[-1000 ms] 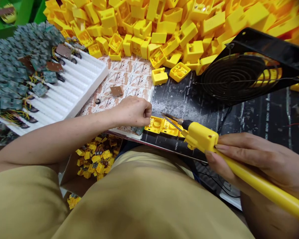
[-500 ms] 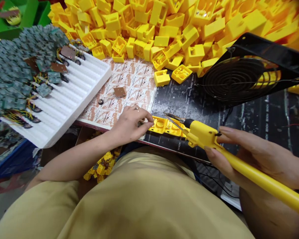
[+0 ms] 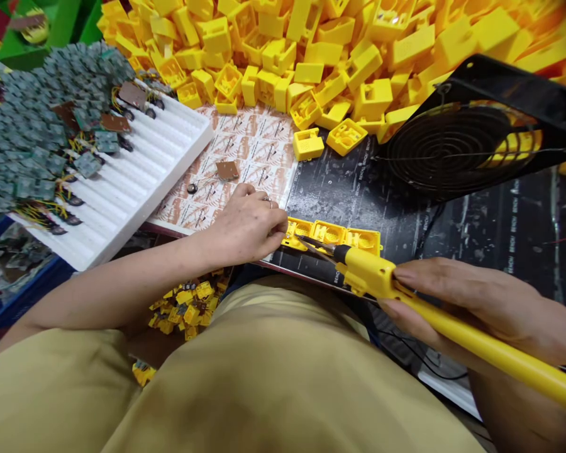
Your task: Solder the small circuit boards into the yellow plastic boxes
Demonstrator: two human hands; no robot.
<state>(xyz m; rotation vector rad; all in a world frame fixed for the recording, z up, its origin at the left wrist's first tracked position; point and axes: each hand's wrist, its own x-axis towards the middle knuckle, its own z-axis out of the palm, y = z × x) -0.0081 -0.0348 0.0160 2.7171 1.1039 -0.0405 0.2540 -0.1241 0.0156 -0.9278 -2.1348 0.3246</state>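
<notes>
A row of open yellow casings [image 3: 329, 233] lies along the front edge of the black table surface. My left hand [image 3: 255, 225] is closed at the row's left end, its fingertips pressed together; whatever they pinch is too small to make out. In my right hand [image 3: 471, 308] is a yellow soldering tool [image 3: 370, 272] with a thin metal tip and a second thin rod beside it. The tip points left, over the casings near my left fingertips. Beyond my left hand, a brown board [image 3: 227, 170] and a small round part [image 3: 192, 188] rest on the patterned sheet.
Yellow casings [image 3: 306, 72] are heaped across the back. A black fan [image 3: 446, 151] stands at the right. At the left, a white foam tray [image 3: 136, 182] bears many green boards [image 3: 33, 132] with wires. Below the table edge lie more yellow parts [image 3: 188, 311].
The soldering tool and my right hand have moved left and slightly down, bringing the tip over the casings near my left hand. The row's right end is now uncovered. The view has shifted slightly.
</notes>
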